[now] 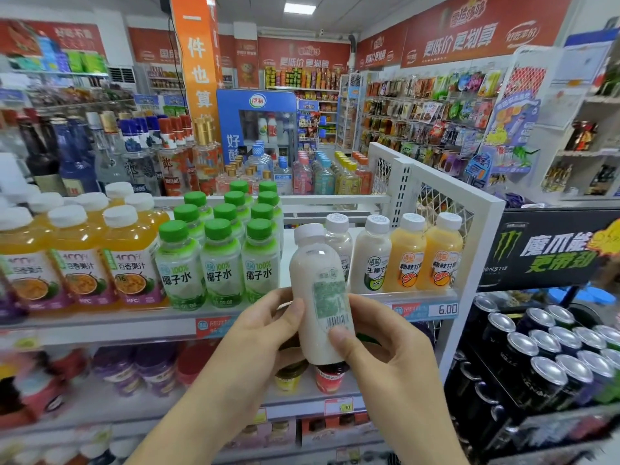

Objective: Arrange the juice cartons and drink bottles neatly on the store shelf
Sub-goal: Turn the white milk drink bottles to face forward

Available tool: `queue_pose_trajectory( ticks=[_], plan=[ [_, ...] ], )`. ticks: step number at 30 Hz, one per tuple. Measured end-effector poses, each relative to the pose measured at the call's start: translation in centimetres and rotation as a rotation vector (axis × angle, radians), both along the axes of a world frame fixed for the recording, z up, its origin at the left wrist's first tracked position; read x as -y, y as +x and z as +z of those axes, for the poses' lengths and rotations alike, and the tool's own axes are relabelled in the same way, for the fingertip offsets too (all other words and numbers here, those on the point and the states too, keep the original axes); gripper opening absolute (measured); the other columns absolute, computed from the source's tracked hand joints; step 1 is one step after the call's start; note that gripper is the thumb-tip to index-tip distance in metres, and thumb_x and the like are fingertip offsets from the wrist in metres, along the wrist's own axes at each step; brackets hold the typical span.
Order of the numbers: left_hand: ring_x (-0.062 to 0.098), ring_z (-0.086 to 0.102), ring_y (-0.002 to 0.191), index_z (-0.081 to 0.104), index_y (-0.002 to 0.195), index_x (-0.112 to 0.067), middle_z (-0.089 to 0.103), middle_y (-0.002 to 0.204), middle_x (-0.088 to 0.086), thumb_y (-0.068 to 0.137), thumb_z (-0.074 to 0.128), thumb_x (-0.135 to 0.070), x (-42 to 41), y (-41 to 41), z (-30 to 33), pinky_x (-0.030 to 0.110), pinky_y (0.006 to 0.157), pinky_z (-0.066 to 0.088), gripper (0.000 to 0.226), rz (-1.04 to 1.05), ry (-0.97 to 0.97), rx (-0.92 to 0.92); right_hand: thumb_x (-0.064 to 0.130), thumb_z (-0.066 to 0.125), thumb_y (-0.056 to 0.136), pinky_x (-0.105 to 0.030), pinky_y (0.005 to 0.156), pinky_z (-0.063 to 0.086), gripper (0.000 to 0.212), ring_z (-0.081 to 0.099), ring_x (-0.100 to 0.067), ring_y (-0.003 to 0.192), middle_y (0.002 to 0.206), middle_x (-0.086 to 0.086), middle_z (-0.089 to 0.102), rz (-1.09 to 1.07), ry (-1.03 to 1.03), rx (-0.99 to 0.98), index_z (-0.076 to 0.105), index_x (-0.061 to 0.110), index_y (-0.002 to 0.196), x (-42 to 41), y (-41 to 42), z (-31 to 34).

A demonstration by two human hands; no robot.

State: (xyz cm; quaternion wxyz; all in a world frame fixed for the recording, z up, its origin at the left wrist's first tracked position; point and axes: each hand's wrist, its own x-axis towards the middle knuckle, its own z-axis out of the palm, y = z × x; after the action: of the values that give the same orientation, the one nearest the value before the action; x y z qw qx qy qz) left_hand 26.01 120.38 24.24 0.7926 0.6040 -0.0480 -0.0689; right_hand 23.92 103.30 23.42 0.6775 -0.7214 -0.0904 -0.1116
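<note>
Left hand (265,333) | right hand (375,340) | both grip white bottle (318,286); upright

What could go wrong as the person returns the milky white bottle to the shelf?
1. The white bottle, held by left hand and right hand, shows its barcode side, so it may end up shelved back to front.
2. The gap beside the green-capped bottles looks narrow; neighbours could topple.

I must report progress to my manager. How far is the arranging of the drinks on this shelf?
Done: the green-capped bottles and the orange juice bottles stand in neat rows. In hand: the left hand and the right hand hold one milky white bottle, barcode side toward the camera. Left: placing it, probably in the gap beside the white-capped bottles.
</note>
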Motion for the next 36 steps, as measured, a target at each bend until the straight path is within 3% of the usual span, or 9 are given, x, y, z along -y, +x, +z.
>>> queue_pose_trajectory(
  ticks=[4,10,13,18,22,25,29,32,36],
  plan=[
    [0.028,0.074,0.117,0.068,0.132,-0.016,0.077,0.125,0.008,0.096,0.064,-0.033,-0.5,0.4,0.3,0.039,0.097,0.06,0.041,-0.054,0.039,0.028,0.012,0.089,0.081,-0.02,0.083,0.057,0.043,0.072,-0.004,0.102,0.106,0.019,0.077,-0.099,-0.133,0.068,0.072,0.038,0.111,-0.9,0.0,-0.7],
    [0.037,0.074,0.114,0.069,0.132,-0.015,0.075,0.125,0.014,0.093,0.08,-0.033,-1.2,0.9,0.2,0.054,0.099,0.057,0.044,0.006,-0.009,0.004,0.027,0.084,0.083,-0.033,0.089,0.059,0.043,0.07,-0.015,0.111,0.118,0.01,0.073,0.001,-0.137,0.125,0.067,0.036,0.121,-0.2,0.8,-1.2],
    [0.037,0.075,0.112,0.061,0.137,-0.015,0.077,0.122,0.016,0.09,0.074,-0.033,-1.2,1.0,0.4,0.056,0.092,0.059,0.052,0.059,-0.075,-0.028,0.016,0.079,0.084,-0.043,0.102,0.056,0.058,0.064,-0.023,0.128,0.136,0.003,0.068,0.15,-0.101,0.128,0.062,0.033,0.138,0.9,1.4,-1.3],
    [0.04,0.076,0.106,0.06,0.129,-0.005,0.077,0.116,0.019,0.091,0.064,-0.045,-1.0,1.2,0.6,0.048,0.073,0.064,0.055,0.08,-0.091,-0.104,-0.006,0.078,0.088,-0.036,0.109,0.053,0.082,0.06,-0.018,0.136,0.153,0.011,0.055,0.26,-0.166,0.146,0.055,0.047,0.147,1.2,2.2,-1.4],
    [0.036,0.077,0.105,0.066,0.131,-0.014,0.079,0.115,0.015,0.1,0.052,-0.049,-1.1,1.8,0.9,0.05,0.084,0.064,0.048,0.033,0.043,-0.14,0.004,0.084,0.079,-0.036,0.104,0.056,0.073,0.063,-0.024,0.132,0.148,0.009,0.057,0.153,-0.108,0.231,0.066,0.042,0.138,1.0,2.5,-1.8],
    [0.032,0.077,0.108,0.07,0.127,-0.011,0.079,0.116,0.015,0.09,0.059,-0.058,-1.2,2.1,1.0,0.045,0.086,0.062,0.061,-0.042,0.07,-0.149,0.013,0.087,0.074,-0.036,0.103,0.056,0.067,0.061,-0.023,0.134,0.146,0.009,0.061,0.096,-0.135,0.265,0.069,0.039,0.134,0.8,2.5,-1.7],
    [0.034,0.077,0.105,0.071,0.124,-0.006,0.078,0.115,0.019,0.085,0.067,-0.051,-1.3,1.9,1.0,0.04,0.079,0.064,0.06,-0.06,0.005,-0.12,0.014,0.085,0.08,-0.039,0.105,0.056,0.063,0.06,-0.021,0.138,0.149,0.008,0.061,0.138,-0.081,0.239,0.068,0.029,0.138,0.9,2.3,-1.6],
    [0.041,0.075,0.106,0.064,0.133,-0.004,0.075,0.12,0.023,0.091,0.079,-0.045,-1.6,1.9,1.0,0.049,0.078,0.066,0.06,-0.043,-0.087,-0.13,0.013,0.081,0.084,-0.037,0.108,0.053,0.064,0.06,-0.022,0.137,0.147,0.001,0.063,0.172,0.002,0.202,0.062,0.024,0.144,1.5,2.4,-1.5],
    [0.045,0.073,0.106,0.058,0.135,0.0,0.071,0.125,0.029,0.096,0.074,-0.034,-1.6,1.8,0.9,0.055,0.081,0.064,0.054,-0.062,-0.147,-0.152,0.014,0.081,0.082,-0.043,0.11,0.051,0.069,0.061,-0.022,0.136,0.144,0.003,0.066,0.175,0.019,0.157,0.059,0.027,0.146,1.6,2.8,-1.7]
  ],
)
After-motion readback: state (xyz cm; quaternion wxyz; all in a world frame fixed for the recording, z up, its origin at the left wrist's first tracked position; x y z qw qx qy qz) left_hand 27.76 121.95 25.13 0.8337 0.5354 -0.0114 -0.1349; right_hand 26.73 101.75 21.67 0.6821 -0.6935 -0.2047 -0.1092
